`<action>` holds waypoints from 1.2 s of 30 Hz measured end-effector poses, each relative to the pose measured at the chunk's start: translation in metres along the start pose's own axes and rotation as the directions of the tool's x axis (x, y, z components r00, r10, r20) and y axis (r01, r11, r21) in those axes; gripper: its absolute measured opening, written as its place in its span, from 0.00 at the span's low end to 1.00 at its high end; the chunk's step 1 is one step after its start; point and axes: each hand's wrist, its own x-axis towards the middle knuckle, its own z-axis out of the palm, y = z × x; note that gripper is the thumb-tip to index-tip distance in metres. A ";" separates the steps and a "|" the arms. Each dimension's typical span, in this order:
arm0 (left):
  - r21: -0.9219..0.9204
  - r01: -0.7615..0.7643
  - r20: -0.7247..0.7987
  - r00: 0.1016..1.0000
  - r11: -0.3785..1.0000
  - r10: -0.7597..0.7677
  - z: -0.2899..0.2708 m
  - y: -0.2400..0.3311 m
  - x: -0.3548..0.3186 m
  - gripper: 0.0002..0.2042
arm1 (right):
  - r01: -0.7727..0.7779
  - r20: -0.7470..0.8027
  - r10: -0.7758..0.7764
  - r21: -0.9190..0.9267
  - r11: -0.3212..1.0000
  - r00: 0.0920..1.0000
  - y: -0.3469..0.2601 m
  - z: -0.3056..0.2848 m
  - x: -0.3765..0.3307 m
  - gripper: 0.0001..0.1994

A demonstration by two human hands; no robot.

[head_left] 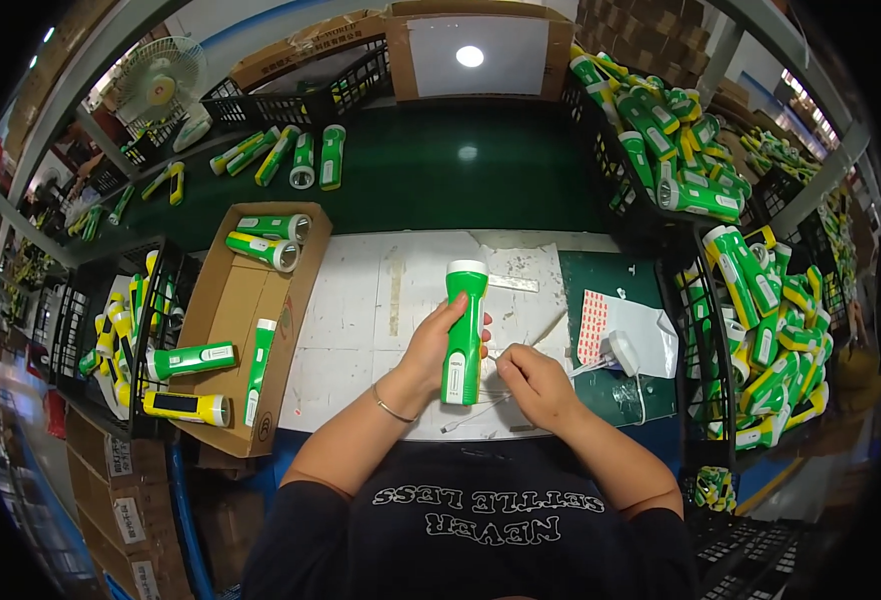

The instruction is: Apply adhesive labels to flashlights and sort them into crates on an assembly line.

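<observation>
Gripping a green flashlight (464, 330) upright at frame center with left hand (439, 345) wrapped round the body to steady it, right hand (533, 383) pinching a thin white cable (481, 405) at its base; finished ones boxed (223, 330) at left

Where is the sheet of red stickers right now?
In the head view, the sheet of red stickers lies on the white paper right of centre, just beyond the right hand, beside the small white charger.
</observation>
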 end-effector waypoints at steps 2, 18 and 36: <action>0.047 -0.014 0.023 1.000 0.999 0.012 0.001 -0.001 0.000 0.16 | 0.060 -0.039 -0.066 -0.124 0.990 0.997 -0.005 -0.004 0.001 0.08; 0.458 -0.302 0.165 0.953 0.836 0.254 0.009 0.001 -0.009 0.18 | 0.289 -0.007 -0.378 -0.630 0.721 0.926 -0.011 0.007 0.016 0.07; 0.425 -0.176 0.085 0.984 0.888 0.154 0.008 0.010 -0.015 0.20 | 0.089 -0.177 -0.114 -0.145 0.985 0.978 -0.010 0.012 0.023 0.19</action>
